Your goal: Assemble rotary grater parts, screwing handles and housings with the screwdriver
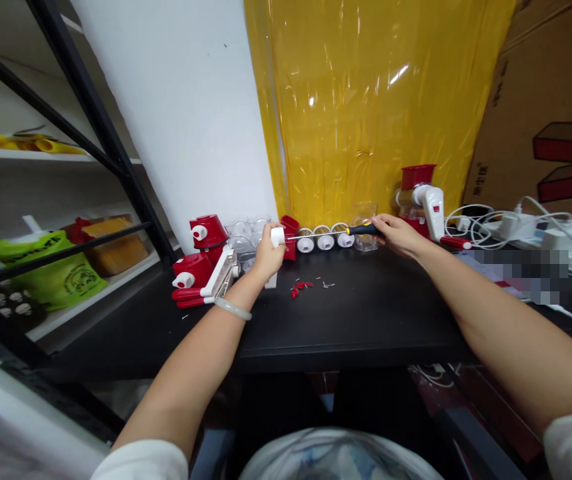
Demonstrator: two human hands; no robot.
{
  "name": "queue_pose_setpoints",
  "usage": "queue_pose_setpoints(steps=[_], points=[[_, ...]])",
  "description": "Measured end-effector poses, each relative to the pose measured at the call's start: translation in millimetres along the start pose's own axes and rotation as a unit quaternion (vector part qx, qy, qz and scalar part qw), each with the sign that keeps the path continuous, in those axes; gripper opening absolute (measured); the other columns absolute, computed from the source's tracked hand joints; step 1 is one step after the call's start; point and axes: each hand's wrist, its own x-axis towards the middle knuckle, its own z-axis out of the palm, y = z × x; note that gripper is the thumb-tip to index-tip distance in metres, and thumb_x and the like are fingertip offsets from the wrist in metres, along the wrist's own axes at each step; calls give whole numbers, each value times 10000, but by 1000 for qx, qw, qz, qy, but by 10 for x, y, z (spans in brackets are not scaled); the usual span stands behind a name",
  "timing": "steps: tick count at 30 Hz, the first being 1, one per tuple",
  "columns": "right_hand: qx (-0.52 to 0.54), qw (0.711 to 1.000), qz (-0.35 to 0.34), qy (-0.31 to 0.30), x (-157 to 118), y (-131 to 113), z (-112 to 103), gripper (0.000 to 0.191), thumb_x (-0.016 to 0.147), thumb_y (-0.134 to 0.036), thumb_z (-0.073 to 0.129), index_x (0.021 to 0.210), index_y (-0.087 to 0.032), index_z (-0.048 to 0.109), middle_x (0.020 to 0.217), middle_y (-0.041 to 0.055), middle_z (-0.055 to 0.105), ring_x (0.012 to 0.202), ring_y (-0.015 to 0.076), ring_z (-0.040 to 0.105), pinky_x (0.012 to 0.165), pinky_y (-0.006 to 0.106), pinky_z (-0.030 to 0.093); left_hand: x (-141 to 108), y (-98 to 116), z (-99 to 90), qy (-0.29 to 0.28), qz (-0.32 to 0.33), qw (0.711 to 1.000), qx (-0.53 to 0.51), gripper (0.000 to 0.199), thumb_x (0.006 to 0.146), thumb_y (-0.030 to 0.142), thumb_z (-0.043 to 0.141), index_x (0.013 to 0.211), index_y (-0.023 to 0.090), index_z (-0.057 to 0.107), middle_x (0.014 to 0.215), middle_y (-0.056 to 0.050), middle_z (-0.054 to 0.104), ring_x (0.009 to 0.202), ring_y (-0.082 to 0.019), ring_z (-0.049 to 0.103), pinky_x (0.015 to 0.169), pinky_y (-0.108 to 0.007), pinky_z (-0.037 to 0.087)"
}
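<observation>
My left hand (267, 259), fingers wrapped round it, holds a white plastic part (277, 236) above the table. My right hand (395, 235) grips a screwdriver (363, 229) by its black and yellow handle. Its long metal shaft lies level and points left at the white part; whether the tip touches a screw I cannot tell. Below the shaft, small red plastic pieces (301, 286) and several tiny screws (328, 285) lie on the black table (356, 313). Behind the shaft stands a row of round grater drums (325, 241) with white centres.
Red housings (209, 233) and white crank handles with red grips (222, 272) are piled at the left, beside clear cups (242, 244). An assembled rotary grater (419, 193) stands at the back right. White chargers (516, 227) and cables lie farther right. A black shelf frame (91, 113) rises at the left.
</observation>
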Motion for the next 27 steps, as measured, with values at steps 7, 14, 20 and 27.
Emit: queue_pose_setpoints(steps=[7, 14, 20, 27], points=[[124, 991, 29, -37, -110, -220, 34, 483, 595, -487, 849, 875, -209, 571, 741, -16, 573, 571, 85, 506, 499, 220, 397, 0, 5, 9, 2, -18, 1000, -17, 510, 652, 34, 525, 1122, 229, 478, 780, 23, 584, 590, -110, 541, 521, -207, 409], [173, 983, 34, -54, -176, -317, 18, 450, 574, -329, 873, 902, -237, 579, 827, -17, 610, 655, 111, 578, 588, 258, 490, -22, 38, 19, -9, -49, 999, -18, 533, 643, 31, 517, 1134, 236, 475, 717, 43, 549, 503, -89, 498, 453, -186, 380], [86, 994, 60, -6, -114, -242, 60, 441, 792, -663, 597, 850, -228, 564, 661, 15, 592, 544, 148, 564, 531, 302, 496, -13, 52, 19, -7, -57, 998, -28, 554, 638, 30, 528, 1147, 240, 467, 706, 48, 538, 460, -80, 481, 412, -179, 350], [-49, 999, -4, 5, -57, -104, 27, 505, 793, -708, 557, 774, -204, 535, 483, -33, 435, 411, 100, 379, 396, 230, 292, -28, 62, 22, -9, -54, 998, -24, 530, 645, 32, 522, 1131, 239, 478, 700, 53, 537, 447, -70, 472, 403, -170, 345]])
